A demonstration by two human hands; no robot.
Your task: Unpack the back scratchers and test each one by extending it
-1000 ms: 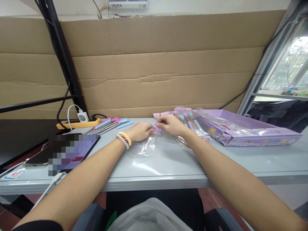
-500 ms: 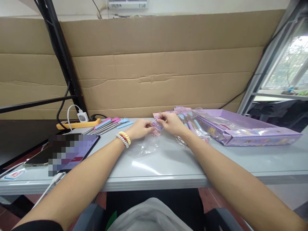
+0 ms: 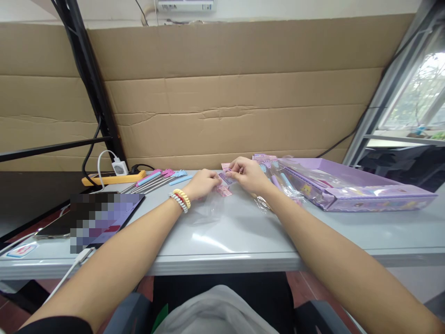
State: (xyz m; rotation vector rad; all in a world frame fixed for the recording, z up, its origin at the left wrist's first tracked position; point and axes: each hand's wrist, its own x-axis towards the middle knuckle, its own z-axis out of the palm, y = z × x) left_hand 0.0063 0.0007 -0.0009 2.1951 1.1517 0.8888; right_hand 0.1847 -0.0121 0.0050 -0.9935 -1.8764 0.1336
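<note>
Both hands meet over the grey table (image 3: 243, 241), pinching a small purple-and-pink card (image 3: 225, 177) between them. My left hand (image 3: 203, 183), with bead bracelets at the wrist, closes its fingers on the card's left edge. My right hand (image 3: 247, 174) grips the right edge with curled fingers. A clear plastic bag (image 3: 205, 213) lies flat on the table just below the left hand. A second pink card (image 3: 222, 190) lies on the table under the held one.
A purple box lid (image 3: 351, 185) with plastic-wrapped pens lies at the right. Pink and blue hand-shaped pointers (image 3: 160, 178) and an orange power strip (image 3: 113, 178) lie at the back left. A tablet (image 3: 93, 218) sits near the left edge. A cardboard wall (image 3: 225, 93) stands behind.
Both hands lifted the small card slightly up and away from the clear bag, which now lies flat. The head view barely shifted.
</note>
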